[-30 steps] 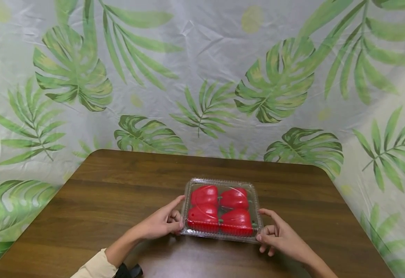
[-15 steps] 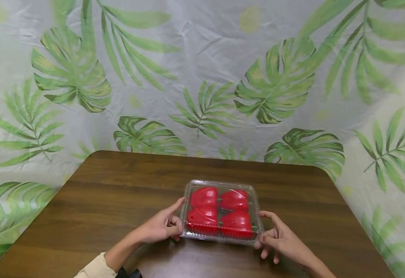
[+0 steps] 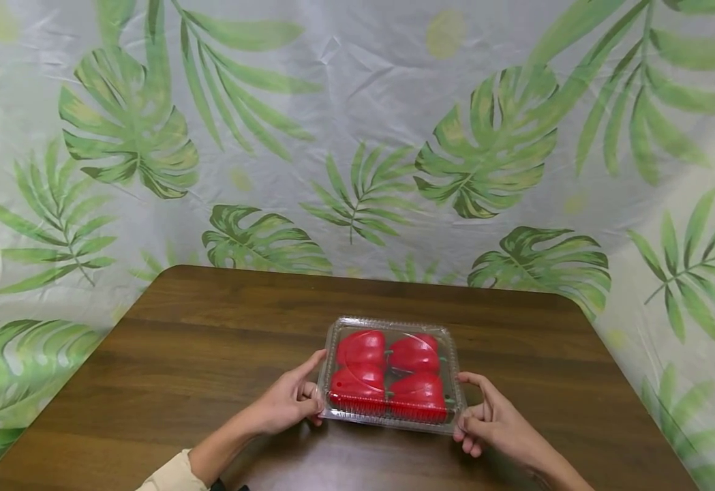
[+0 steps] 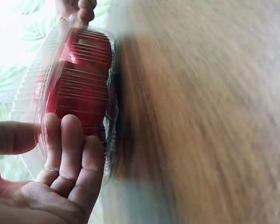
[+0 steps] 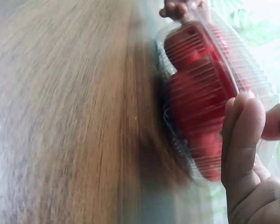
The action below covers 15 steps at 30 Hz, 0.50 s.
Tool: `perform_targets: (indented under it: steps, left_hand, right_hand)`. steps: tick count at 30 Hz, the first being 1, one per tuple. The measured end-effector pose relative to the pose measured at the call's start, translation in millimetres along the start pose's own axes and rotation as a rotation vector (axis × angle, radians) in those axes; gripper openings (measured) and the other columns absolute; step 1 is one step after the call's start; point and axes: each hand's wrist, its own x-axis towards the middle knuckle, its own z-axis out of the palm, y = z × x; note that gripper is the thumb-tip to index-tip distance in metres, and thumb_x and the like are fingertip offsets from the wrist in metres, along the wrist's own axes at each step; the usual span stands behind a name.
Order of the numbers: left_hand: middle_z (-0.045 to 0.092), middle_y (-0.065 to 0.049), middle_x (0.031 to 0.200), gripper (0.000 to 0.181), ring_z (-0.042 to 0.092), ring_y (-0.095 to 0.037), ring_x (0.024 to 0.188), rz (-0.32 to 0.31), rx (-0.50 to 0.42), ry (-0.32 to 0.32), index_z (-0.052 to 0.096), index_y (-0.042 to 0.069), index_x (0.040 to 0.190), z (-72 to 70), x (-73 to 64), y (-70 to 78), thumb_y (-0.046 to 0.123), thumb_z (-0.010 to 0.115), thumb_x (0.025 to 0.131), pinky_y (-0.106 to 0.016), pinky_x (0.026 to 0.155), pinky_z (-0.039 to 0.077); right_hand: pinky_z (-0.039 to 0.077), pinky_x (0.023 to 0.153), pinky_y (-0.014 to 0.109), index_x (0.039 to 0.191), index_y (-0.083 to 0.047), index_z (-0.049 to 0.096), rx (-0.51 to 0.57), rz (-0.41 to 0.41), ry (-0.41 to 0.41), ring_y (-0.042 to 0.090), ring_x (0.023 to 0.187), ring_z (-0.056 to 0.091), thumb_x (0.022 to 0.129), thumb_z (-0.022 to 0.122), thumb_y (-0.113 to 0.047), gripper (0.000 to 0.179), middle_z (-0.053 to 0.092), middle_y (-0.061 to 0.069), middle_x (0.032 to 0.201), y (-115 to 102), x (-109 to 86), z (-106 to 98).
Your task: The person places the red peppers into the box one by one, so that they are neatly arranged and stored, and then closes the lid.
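Several glossy red bell peppers (image 3: pixel 417 394) with green stems lie inside a clear plastic clamshell box (image 3: pixel 394 425) in the head view. The box's lid is down over them. My left hand (image 3: pixel 286 402) pinches the rim at the near left corner between thumb and fingers, its index finger stretched along the left side. At the near right corner my right hand (image 3: pixel 497 421) grips the rim in the same way. Both wrist views show the ribbed side wall of the box (image 4: pixel 84 88) close to the wood, and I cannot tell whether its base touches.
Beneath the box spreads a dark brown wooden table (image 3: pixel 222 327) with rounded far corners. Behind it hangs a pale curtain (image 3: pixel 357 102) printed with green leaves. A small black object (image 3: pixel 219 485) shows at the bottom edge beside the left sleeve.
The box stays almost in place. My right hand's lower fingers, more spread half a second ago, are drawn closer together. Less of the black object by the left sleeve shows.
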Motion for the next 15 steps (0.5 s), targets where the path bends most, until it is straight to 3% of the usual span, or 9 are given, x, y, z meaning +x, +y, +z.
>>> perform_targets:
  steps: [7, 15]
  left_hand:
    - [0.058, -0.001, 0.069, 0.089, 0.062, -0.009, 0.067, -0.024, -0.015, 0.055, 0.001, -0.001, 0.158, 4.6, 0.1, -1.2, -0.010, 0.051, 0.086, -0.030, 0.068, 0.060]
    - [0.060, 0.004, 0.068, 0.087, 0.062, -0.009, 0.067, -0.013, -0.023, 0.068, 0.003, -0.003, 0.158, 3.6, 0.6, -1.1, -0.009, 0.052, 0.086, -0.028, 0.067, 0.059]
  right_hand:
    - [0.056, 0.059, 0.020, 0.148, 0.005, 0.002, 0.016, -0.008, 0.024, 0.004, 0.062, 0.064, 0.097, 0.054, -0.002, 0.073, 0.068, -0.002, 0.078, 0.9, 1.1, 2.5]
    - [0.057, 0.060, 0.020, 0.147, 0.005, -0.001, 0.044, -0.021, 0.015, 0.004, 0.064, 0.063, 0.098, 0.053, -0.002, 0.074, 0.067, -0.002, 0.079, 1.4, 2.2, 3.1]
